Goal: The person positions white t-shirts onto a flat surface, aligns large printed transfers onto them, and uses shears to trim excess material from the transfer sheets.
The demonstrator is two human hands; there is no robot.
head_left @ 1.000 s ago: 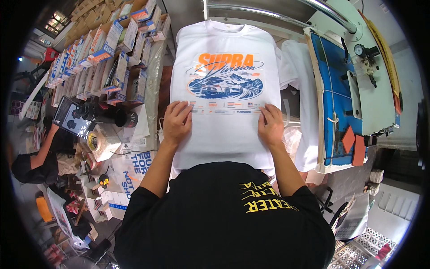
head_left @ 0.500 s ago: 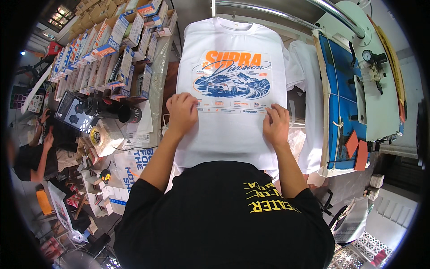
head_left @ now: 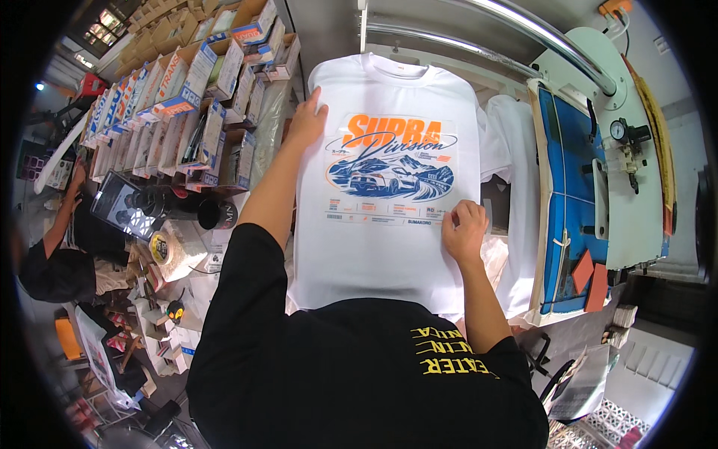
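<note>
- Lining the left side, uncovered cardboard boxes (head_left: pixel 196 75) hold pale contents too small to identify.
- The white shirt (head_left: pixel 381 269) lies flat, collar at the far end, near chrome bars (head_left: pixel 587 66); a blue pad (head_left: pixel 561 150) sits at right.
- The left hand (head_left: pixel 307 120), thumb spread wide, now reaches the shirt's upper left edge, no longer the lower left of the print (head_left: pixel 393 168).
- The right hand (head_left: pixel 465 230) stays at the print's lower right corner, fingers bent; whether it pinches anything, I cannot tell.
</note>
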